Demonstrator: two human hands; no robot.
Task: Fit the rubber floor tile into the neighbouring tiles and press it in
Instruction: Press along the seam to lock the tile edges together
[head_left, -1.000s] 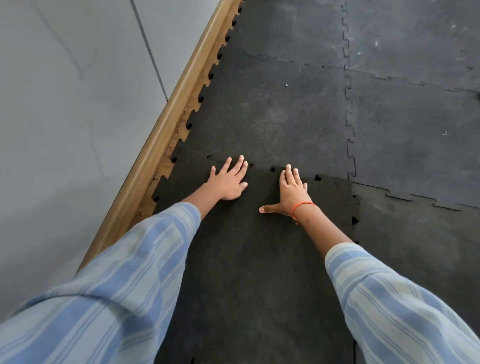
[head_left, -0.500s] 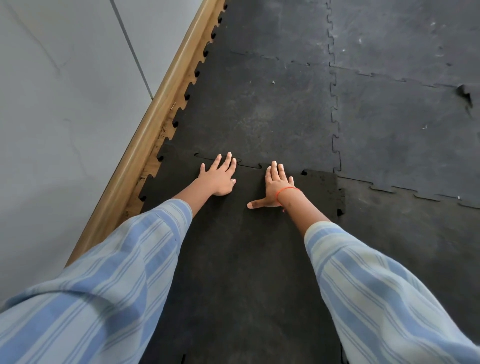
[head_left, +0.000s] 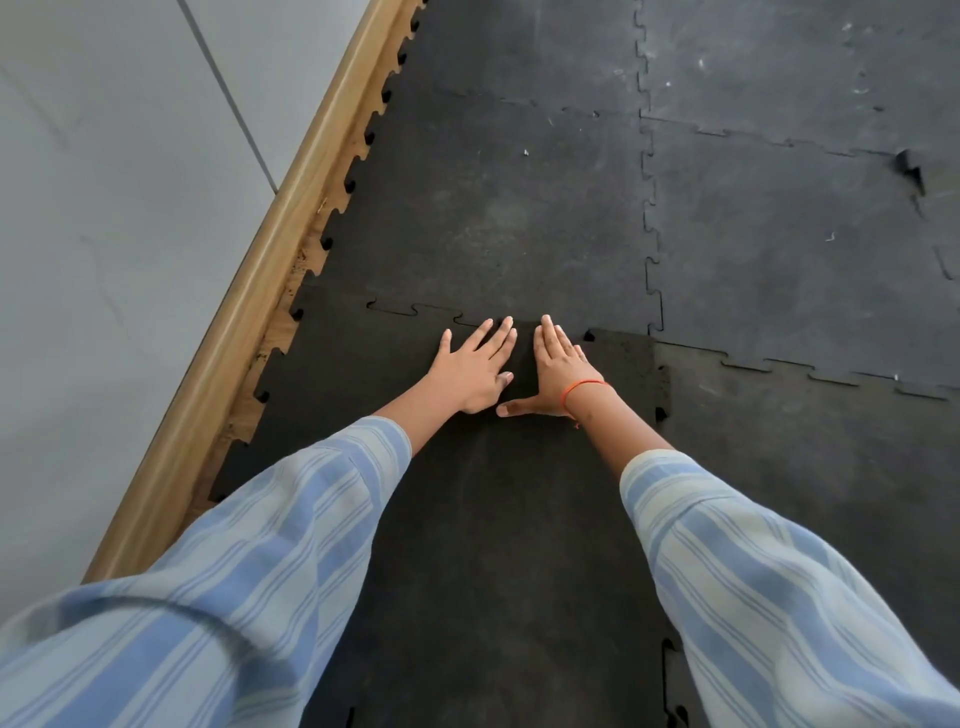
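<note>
Press both flat, open hands, left hand (head_left: 475, 371) and right hand (head_left: 558, 371), gripping nothing, along rubber floor tile (head_left: 493, 519) far edge until teeth seat.

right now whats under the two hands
Both the left hand and right hand lie flat on the dark rubber floor tile, near its far toothed edge. The stretch of seam beneath the fingertips is covered.

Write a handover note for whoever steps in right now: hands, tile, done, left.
Left hand: flat, open, pressing the dark interlocking rubber floor tile near its far edge.
Right hand: flat, open, beside it, orange wrist band.
Done: far seam left of the hands looks meshed.
Left: far-right corner and right edge look proud of the grey neighbouring tiles; press there.
</note>
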